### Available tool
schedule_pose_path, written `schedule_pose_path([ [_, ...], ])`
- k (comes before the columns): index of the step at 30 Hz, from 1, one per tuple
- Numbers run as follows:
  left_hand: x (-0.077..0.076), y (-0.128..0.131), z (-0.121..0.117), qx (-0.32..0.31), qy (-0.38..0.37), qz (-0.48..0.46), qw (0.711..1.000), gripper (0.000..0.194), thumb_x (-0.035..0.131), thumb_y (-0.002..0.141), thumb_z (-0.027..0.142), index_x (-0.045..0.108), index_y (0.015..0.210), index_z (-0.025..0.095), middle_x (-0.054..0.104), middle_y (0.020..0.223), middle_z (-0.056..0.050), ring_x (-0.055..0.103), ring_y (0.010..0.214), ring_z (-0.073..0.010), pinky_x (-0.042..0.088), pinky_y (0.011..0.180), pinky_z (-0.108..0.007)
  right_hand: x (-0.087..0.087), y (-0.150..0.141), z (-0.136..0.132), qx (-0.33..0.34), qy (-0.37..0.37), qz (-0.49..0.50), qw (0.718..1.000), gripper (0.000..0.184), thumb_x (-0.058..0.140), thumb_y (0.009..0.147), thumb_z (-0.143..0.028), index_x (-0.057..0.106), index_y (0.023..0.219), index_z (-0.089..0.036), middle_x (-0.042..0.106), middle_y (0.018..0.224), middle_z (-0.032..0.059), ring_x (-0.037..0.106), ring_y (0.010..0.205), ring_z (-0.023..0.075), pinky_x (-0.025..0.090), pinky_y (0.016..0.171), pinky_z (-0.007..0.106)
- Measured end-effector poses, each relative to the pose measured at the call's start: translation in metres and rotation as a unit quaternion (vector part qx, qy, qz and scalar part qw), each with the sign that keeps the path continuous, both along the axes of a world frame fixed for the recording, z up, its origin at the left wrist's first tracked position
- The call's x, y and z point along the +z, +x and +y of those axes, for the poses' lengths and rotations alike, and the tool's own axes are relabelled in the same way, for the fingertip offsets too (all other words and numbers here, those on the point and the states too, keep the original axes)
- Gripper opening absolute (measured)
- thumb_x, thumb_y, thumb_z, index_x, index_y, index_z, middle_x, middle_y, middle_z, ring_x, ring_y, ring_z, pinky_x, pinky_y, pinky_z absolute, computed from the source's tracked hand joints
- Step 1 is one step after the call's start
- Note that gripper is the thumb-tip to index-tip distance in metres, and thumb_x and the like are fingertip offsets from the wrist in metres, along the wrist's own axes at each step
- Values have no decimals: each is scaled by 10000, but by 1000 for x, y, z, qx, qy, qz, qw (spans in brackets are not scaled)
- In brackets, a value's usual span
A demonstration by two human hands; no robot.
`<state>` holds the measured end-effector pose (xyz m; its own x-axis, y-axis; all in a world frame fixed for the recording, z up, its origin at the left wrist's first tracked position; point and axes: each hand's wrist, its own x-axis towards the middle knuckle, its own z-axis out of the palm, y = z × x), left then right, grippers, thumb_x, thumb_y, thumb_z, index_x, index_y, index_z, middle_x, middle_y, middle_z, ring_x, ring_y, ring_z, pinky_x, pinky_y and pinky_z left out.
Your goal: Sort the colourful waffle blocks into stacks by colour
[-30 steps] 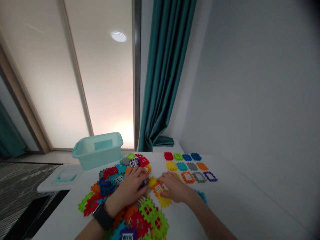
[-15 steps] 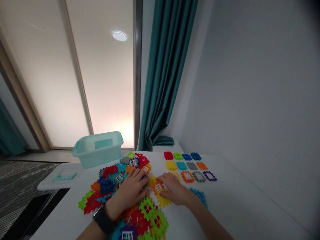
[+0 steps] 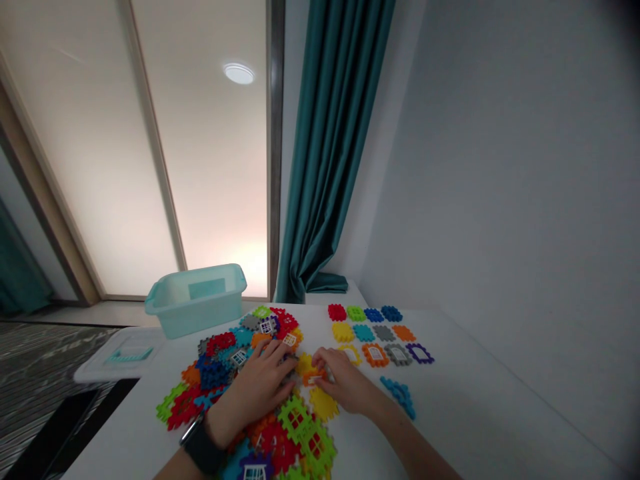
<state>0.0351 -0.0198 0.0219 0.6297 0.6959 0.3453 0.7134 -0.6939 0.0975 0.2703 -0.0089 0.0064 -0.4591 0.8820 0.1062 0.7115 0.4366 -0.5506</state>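
My left hand [image 3: 255, 390] lies palm-down on a heap of multicoloured plastic waffle-edged tiles [image 3: 215, 373], its fingers apart, near a grey tile [image 3: 289, 375]. My right hand [image 3: 346, 381] pinches an orange window tile [image 3: 313, 379] between thumb and fingers. A yellow tile [image 3: 305, 363] lies just beyond that grip, and another yellow tile [image 3: 324, 404] lies just below it. To the right, sorted tiles [image 3: 383, 333] stand in rows, with a yellow frame tile [image 3: 351, 354] nearest my right hand. Joined blue tiles [image 3: 399, 397] lie apart on the tabletop.
The white table [image 3: 475, 407] has an edge at the lower left. A pale teal plastic tub [image 3: 195, 301] stands behind the heap, and its lid [image 3: 127, 355] lies to the left. A teal curtain [image 3: 325, 167] hangs beyond the table.
My right hand has drawn closer to the orange window tile and closed on it, uncovering the yellow frame tile. The left hand has shifted only slightly on the heap.
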Motion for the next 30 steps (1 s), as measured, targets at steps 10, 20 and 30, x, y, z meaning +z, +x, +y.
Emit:
schedule_pose_path([
  [10,-3,0,1,9,1,-64,998,529,758,832,362,558,1313,272,607,1285,-80,529,1178,-307,390,1054,-486,0,-11,0,-28,-30,214,976,218,586,855,-211,618,1069,-240,681,1102,38,622,1079,234,463,988,364],
  [20,-5,-4,3,-12,86,-89,992,470,794,801,354,599,1208,222,623,1244,-100,565,1150,-311,426,1040,-521,6,-19,-11,-17,-22,277,960,267,609,847,-216,621,1114,-220,673,1027,34,636,999,221,513,935,378],
  [30,-10,-10,8,2,139,-121,983,470,811,762,300,605,1169,186,613,1225,-123,571,1134,-323,473,1002,-494,6,-11,-15,66,211,107,969,527,672,857,-161,531,1351,-276,582,1373,83,512,1293,254,418,1133,465],
])
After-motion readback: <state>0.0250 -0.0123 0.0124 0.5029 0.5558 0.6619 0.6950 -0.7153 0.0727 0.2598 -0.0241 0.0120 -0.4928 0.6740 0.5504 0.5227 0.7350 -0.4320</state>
